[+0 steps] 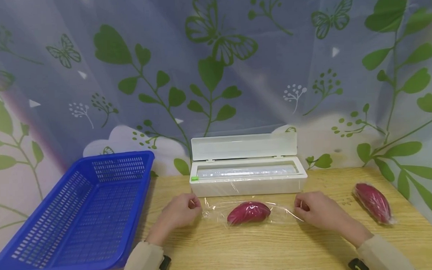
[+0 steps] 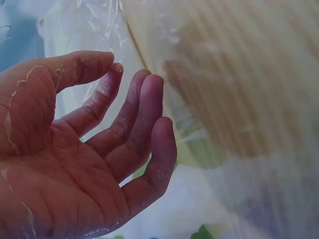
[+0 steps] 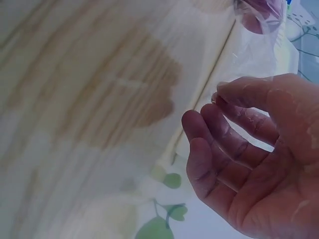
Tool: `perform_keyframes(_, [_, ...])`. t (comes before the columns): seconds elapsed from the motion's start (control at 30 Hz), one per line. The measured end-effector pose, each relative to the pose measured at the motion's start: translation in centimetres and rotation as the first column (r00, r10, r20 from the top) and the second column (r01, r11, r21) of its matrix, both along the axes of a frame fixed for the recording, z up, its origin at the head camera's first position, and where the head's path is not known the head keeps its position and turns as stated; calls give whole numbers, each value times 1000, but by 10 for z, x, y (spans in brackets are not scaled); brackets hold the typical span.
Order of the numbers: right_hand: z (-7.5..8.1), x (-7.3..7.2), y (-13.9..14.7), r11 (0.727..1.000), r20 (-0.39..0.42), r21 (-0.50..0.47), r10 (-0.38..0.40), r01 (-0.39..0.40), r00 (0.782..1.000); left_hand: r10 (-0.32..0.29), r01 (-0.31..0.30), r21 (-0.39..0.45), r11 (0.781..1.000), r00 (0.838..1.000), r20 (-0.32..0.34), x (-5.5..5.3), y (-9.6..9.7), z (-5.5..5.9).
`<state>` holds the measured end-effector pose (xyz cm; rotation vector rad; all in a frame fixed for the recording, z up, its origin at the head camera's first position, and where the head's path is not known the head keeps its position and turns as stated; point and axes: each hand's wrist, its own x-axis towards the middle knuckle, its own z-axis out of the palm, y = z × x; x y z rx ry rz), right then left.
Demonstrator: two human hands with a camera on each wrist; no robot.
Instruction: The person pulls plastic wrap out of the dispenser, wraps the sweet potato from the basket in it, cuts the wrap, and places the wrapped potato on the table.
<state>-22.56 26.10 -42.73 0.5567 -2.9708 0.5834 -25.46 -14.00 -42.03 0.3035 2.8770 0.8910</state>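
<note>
In the head view, a reddish-purple sweet potato (image 1: pixel 249 213) lies on a sheet of clear cling film (image 1: pixel 215 214) on the table. My left hand (image 1: pixel 181 211) pinches the film's left end, thumb tip against forefinger; the left wrist view shows the other fingers of that hand (image 2: pixel 114 134) loosely bent. At the film's right end, my right hand (image 1: pixel 316 210) pinches likewise, its thumb and forefinger meeting in the right wrist view. Just behind the sweet potato stands a white cling film box (image 1: pixel 248 187) with its lid (image 1: pixel 244 147) raised and a film roll (image 1: pixel 247 172) inside.
A blue plastic basket (image 1: pixel 133 217) stands on the left. Over to the right, a second sweet potato (image 1: pixel 373 203) lies wrapped in film on the wooden table (image 1: pixel 263 252). A curtain (image 1: pixel 155 45) printed with leaves and butterflies hangs behind the table. The box has a small green slider (image 1: pixel 194 178).
</note>
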Motion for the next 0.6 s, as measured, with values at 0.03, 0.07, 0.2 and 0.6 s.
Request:
perform_keyframes(0.03, [2, 1, 0, 1000, 1, 0, -10, 10, 1000, 5, -5, -5, 1000, 1000, 2, 0, -1, 1])
perform_keyframes(0.07, [4, 3, 0, 1000, -3, 2, -18, 18, 1000, 9, -9, -1, 1000, 1000, 1, 1, -1, 3])
perform_keyframes(0.2, [12, 12, -3, 999, -82, 23, -24, 26, 996, 33, -32, 40, 999, 999, -31, 6, -3, 16])
perform_keyframes(0.6, [10, 24, -51, 918, -428, 87, 384, -386, 818, -276, 284, 52, 957, 954, -118, 27, 8, 39])
